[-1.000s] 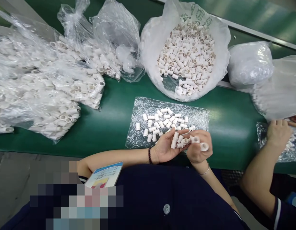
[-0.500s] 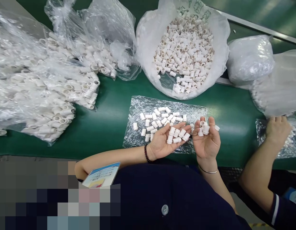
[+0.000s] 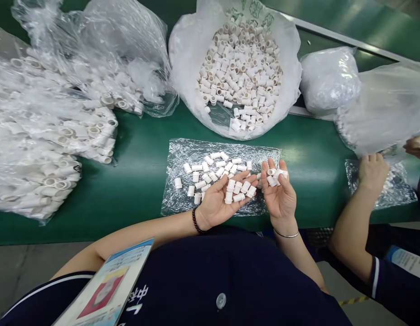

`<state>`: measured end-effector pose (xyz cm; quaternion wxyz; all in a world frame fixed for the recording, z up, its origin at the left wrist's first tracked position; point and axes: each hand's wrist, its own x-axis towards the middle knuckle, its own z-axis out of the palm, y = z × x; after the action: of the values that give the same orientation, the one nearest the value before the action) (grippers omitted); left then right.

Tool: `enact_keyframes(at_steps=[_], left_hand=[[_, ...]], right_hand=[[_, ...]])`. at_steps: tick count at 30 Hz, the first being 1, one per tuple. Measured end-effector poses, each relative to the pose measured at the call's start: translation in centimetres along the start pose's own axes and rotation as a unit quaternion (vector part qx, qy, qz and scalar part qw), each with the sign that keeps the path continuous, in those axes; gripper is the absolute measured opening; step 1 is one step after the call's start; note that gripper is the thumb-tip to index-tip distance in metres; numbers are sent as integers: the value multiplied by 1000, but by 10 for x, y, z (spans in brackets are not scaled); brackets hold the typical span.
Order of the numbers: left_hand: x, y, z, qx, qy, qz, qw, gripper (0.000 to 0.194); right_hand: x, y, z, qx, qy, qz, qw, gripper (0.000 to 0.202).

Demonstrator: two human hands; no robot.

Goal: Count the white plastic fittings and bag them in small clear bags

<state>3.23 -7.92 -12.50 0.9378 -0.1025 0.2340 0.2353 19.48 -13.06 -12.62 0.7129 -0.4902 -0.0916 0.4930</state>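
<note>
Many white tubes (image 3: 62, 131) fill the clear bags (image 3: 36, 104) at the far left of the green surface (image 3: 138, 181). Next, loose tubes (image 3: 195, 177) lie scattered on a flat plastic sheet (image 3: 171, 203). The left hand (image 3: 214, 203) is palm up, its grip open, with several small tubes (image 3: 237, 187) resting on palm and fingers. Beyond it sits 1 big white bag (image 3: 182, 50), heaped with more. The right hand (image 3: 281, 199) is also palm up, grip open, a small cluster (image 3: 272, 177) lying against its fingers. Farthest right, a co-worker's hand (image 3: 373, 171) is beside another bag (image 3: 383, 108).
</note>
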Motion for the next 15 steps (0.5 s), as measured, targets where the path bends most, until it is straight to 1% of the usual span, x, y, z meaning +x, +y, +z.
enact_keyframes(at_steps=[6,11,15], left_hand=[[2,0,-1,-6,3,1,1000,53],[1,-1,-3,2,-1,1,1000,50],[1,0,-3,8,4,8,1000,49]], right_hand=[[4,5,-2,-6,24,-10,1000,23],[7,8,-5,18,39,4,999,27],[7,7,-5,24,45,16,999,31]])
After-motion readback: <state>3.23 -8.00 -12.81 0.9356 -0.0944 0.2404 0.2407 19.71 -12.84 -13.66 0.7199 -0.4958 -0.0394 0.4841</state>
